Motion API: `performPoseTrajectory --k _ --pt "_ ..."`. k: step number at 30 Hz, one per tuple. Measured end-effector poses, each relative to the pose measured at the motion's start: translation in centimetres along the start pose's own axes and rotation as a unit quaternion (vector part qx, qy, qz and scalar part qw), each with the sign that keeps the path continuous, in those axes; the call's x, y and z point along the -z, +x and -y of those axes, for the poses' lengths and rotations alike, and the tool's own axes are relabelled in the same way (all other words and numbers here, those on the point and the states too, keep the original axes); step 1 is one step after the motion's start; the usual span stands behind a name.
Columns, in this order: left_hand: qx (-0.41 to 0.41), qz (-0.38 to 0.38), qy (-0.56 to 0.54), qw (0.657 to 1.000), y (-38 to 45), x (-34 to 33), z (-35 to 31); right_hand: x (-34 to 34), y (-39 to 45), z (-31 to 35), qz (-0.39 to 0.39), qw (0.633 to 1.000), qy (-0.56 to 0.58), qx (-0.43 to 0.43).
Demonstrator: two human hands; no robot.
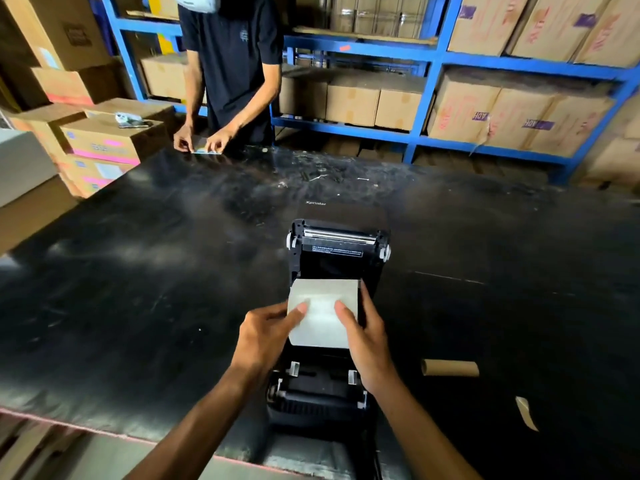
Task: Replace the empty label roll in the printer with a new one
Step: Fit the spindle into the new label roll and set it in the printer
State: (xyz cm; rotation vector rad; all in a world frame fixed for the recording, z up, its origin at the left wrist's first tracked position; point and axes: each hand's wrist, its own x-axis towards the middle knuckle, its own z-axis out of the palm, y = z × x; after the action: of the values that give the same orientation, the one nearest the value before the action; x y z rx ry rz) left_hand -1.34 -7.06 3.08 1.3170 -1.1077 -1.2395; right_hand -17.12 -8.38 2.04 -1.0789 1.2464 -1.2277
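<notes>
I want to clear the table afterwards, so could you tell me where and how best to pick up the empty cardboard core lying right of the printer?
The cardboard core lies on its side on the black table, right of the printer, its long axis running left to right. Come from above and close the grip across its middle, fingers on its far and near sides. Nothing crowds it, and the right hand looks nearest.
</notes>
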Motion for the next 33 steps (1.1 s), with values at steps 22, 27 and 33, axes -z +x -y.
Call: performPoseTrajectory --k 22,27,33 --pt "0.038 -0.014 0.127 0.991 2.8 -0.4 2.7 3.8 2.3 -3.7 0.064 0.962 -0.259 -0.06" --pt "0.021 -0.011 0.157 0.987 2.4 -0.7 2.8 4.0 1.8 -4.2 0.075 0.966 -0.238 -0.065" --pt "0.016 -0.043 0.156 0.987 2.0 -1.1 3.8 4.3 1.5 -4.6 0.083 0.967 -0.232 -0.069"
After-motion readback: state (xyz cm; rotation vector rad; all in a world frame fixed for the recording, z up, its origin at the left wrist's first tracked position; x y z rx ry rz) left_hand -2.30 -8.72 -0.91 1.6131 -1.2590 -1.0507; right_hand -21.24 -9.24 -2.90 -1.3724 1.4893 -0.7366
